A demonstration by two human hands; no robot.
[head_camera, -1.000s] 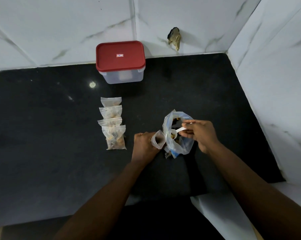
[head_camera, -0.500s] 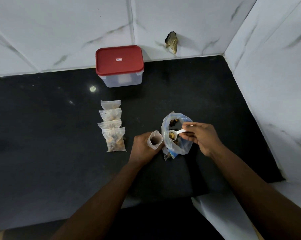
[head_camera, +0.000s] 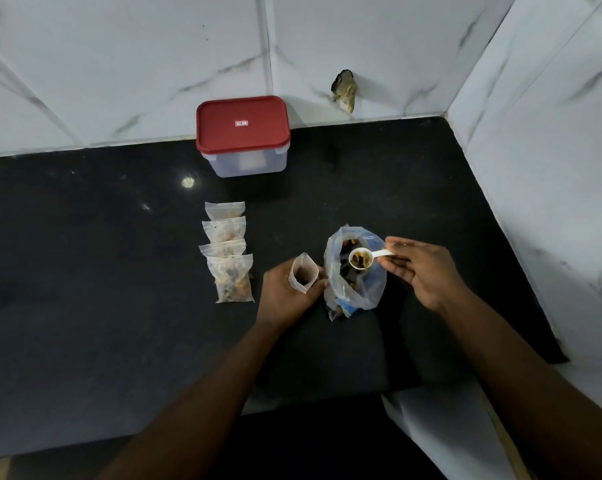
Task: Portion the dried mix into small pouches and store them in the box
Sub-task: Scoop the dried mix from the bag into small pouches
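Observation:
My left hand (head_camera: 285, 296) grips a small clear pouch (head_camera: 303, 271), held upright with its mouth open and a little dark mix at its bottom. Just right of it stands the big clear bag of dried mix (head_camera: 355, 278). My right hand (head_camera: 421, 271) pinches the handle of a white scoop (head_camera: 362, 259), which is full of mix and level above the bag's mouth. Several filled pouches (head_camera: 228, 251) lie in an overlapping row to the left. The box (head_camera: 244, 140), clear with a red lid on it, stands at the back against the wall.
The black counter (head_camera: 85, 289) meets white marble walls at the back and on the right (head_camera: 552, 168). A hole in the back wall (head_camera: 344, 90) sits right of the box. The counter's front edge runs below my forearms.
My right hand has lifted the filled scoop up out of the big bag. My left hand has kept hold of the open pouch beside the bag.

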